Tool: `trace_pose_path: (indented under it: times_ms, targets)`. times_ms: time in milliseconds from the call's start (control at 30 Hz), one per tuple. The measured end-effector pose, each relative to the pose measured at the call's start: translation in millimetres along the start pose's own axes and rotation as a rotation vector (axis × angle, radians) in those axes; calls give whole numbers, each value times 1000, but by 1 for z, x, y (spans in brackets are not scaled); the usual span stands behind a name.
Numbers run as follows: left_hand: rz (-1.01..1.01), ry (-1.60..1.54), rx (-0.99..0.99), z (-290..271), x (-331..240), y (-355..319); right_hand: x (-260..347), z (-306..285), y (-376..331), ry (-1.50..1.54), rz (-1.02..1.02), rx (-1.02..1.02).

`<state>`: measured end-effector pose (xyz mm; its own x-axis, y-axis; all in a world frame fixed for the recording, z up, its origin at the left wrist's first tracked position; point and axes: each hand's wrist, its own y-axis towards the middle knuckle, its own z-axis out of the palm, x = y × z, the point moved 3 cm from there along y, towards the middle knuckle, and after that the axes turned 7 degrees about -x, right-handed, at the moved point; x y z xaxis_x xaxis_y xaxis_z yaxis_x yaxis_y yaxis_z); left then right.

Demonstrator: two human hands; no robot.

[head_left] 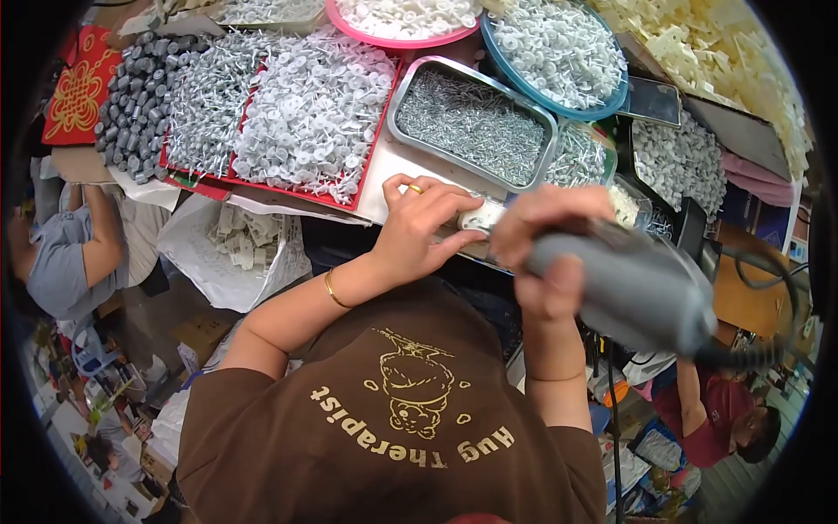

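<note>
My left hand (421, 225) pinches a small white plastic part (482, 216) between thumb and fingertips at the front edge of the worktable. A gold ring and a bracelet show on that hand and wrist. My right hand (552, 231) is wrapped around a grey corded electric screwdriver (624, 284), smeared by motion. The tool lies almost sideways, its front end toward the white part. Its tip is hidden behind my right fingers, so I cannot tell whether it touches the part.
Behind my hands stands a metal tray (552, 144) of small screws. Left of it is a red tray (381, 138) of white discs and screws; beyond are a pink basin (349, 31) and a blue basin (598, 113). A white bag (209, 284) hangs at left. Co-workers sit both sides.
</note>
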<state>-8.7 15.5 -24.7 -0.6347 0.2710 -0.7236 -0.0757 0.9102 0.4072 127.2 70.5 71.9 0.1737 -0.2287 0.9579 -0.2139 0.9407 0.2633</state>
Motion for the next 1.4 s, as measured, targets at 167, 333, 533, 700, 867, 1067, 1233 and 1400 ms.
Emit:
trace_pose_path:
  times_ms: [167, 333, 533, 700, 867, 1067, 1233, 1400]
  targets:
    - [10, -50, 11, 4, -3, 2, -13, -31, 3, -18, -57, 112]
    - [100, -19, 96, 3, -3, 12, -7, -28, 4, -160, -4, 191]
    - [71, -170, 18, 8, 4, 7, 12, -67, 23, 73, -165, -222]
    - [14, -303, 43, -21, -14, 14, 5, -189, 102, -306, -216, -923]
    - [-292, -145, 280, -132, 10, 15, -65, -311, 134, -314, -177, -879]
    - [-876, 466, 500, -283, 127, -79, -19, -278, 74, -930, 265, -602]
    - [-769, 300, 240, -256, 86, -23, -42, -302, -15, -1573, 475, -415]
    - [-112, 337, 24, -168, 86, 88, -60, -292, -35, -1666, 313, -283]
